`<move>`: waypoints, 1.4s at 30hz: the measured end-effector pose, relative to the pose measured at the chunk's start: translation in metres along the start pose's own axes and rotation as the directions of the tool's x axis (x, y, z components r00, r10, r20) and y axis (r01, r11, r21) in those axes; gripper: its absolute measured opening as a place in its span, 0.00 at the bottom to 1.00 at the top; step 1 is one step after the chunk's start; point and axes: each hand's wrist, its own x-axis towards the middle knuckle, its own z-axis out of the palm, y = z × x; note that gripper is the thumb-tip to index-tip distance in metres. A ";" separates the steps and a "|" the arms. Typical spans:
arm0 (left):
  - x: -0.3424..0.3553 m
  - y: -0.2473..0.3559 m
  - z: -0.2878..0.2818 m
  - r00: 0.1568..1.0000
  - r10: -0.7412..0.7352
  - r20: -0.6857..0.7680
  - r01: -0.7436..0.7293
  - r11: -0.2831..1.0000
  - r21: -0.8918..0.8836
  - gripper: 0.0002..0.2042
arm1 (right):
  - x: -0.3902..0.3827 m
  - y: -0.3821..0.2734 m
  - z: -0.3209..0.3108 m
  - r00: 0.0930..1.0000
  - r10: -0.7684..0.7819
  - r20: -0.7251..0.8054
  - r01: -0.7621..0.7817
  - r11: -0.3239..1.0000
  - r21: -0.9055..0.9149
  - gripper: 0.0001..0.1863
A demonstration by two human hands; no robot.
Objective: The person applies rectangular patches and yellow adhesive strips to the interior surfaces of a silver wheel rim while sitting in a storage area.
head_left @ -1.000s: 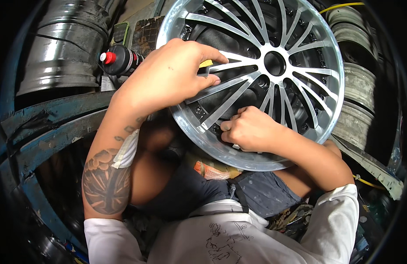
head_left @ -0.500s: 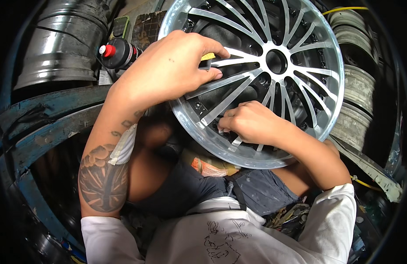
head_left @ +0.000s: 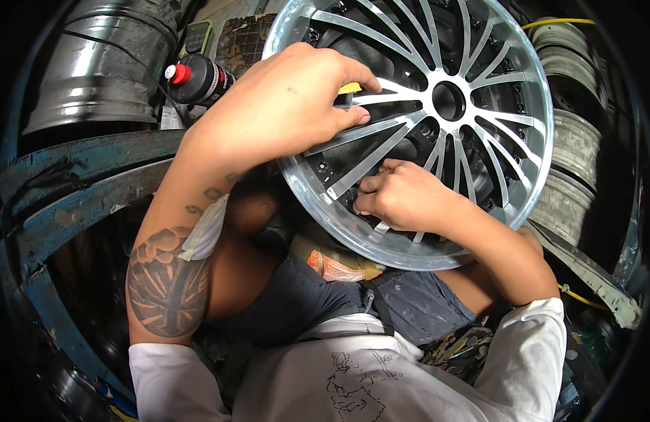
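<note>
A silver-and-black multi-spoke wheel rim [head_left: 411, 119] rests tilted over my lap. My left hand [head_left: 297, 95] lies over its left spokes, thumb and index finger curled apart on either side of a small yellow-and-grey object [head_left: 349, 88]; most of that object is hidden in the palm. Lower down, my right hand [head_left: 398, 197] reaches in over the lower-left spokes near the rim's lip. Its fingers are bent and pinched together, and whatever they hold is hidden.
A black bottle with a red cap [head_left: 197, 77] stands left of my left wrist. Bare metal rims [head_left: 103, 63] lie at the far left, and more rims [head_left: 572, 148] are stacked at the right. Blue metal bars [head_left: 93, 169] run along the left side. An orange-and-tan package [head_left: 339, 267] is below the wheel.
The wheel has shifted slightly to the right in view. My left hand has moved a little right with the yellow-and-grey object; my right hand stays near the same spokes.
</note>
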 end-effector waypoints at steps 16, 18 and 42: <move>0.000 -0.003 -0.001 1.000 -0.001 0.025 0.001 1.000 0.005 0.17 | 0.002 -0.004 0.004 0.994 0.102 -0.031 -0.102 0.995 0.016 0.04; 0.001 -0.004 0.002 1.000 -0.012 0.016 0.012 1.000 0.008 0.17 | 0.002 -0.002 0.001 0.995 0.091 0.027 -0.093 0.994 0.053 0.04; 0.003 0.008 0.003 1.000 -0.021 0.014 0.020 0.998 0.052 0.16 | 0.004 -0.005 0.005 0.987 0.135 -0.088 -0.134 0.991 0.013 0.03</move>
